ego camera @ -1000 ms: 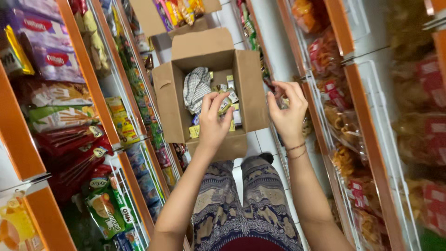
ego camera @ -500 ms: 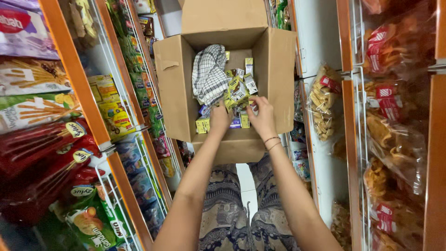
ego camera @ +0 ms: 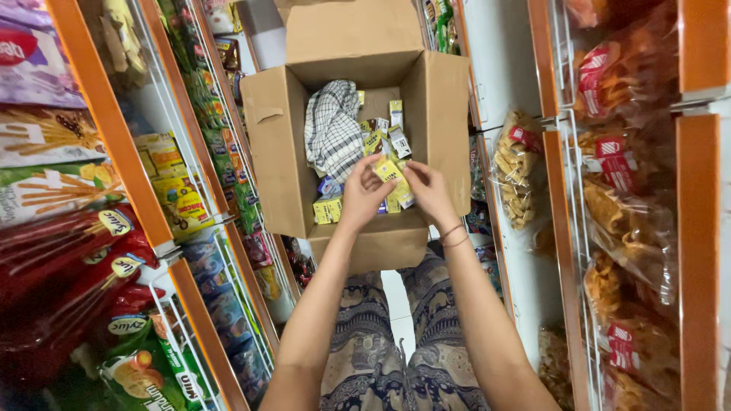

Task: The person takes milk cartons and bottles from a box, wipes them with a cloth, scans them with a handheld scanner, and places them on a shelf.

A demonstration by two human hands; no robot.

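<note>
From your head camera, you are looking straight down a narrow shop aisle. An open cardboard box fills the upper middle, its flaps spread, resting against your lap above your patterned trousers. At 9 o'clock from the box, orange-edged wire shelves carry red, green and purple snack bags; at 3 o'clock, more shelving holds clear bags of fried snacks. Nothing stands between you and the box opening.

Inside, a checked cloth lies toward 10 o'clock, with small yellow packets scattered below and beside it.

Both forearms rise from the bottom edge and meet over the near part of the box. Your left hand is curled, fingers pinching the left edge of a yellow packet. Your right hand, with thin bands at the wrist, grips the same packet from the 3 o'clock side, fingers bent around it. The packet sits just above the heap, between the two hands, near the box's front wall.

Your hands cover the packets under them, so how many lie there is unclear, and it may be that you hold more than one packet pressed together. The shelves are cut off at both sides.
</note>
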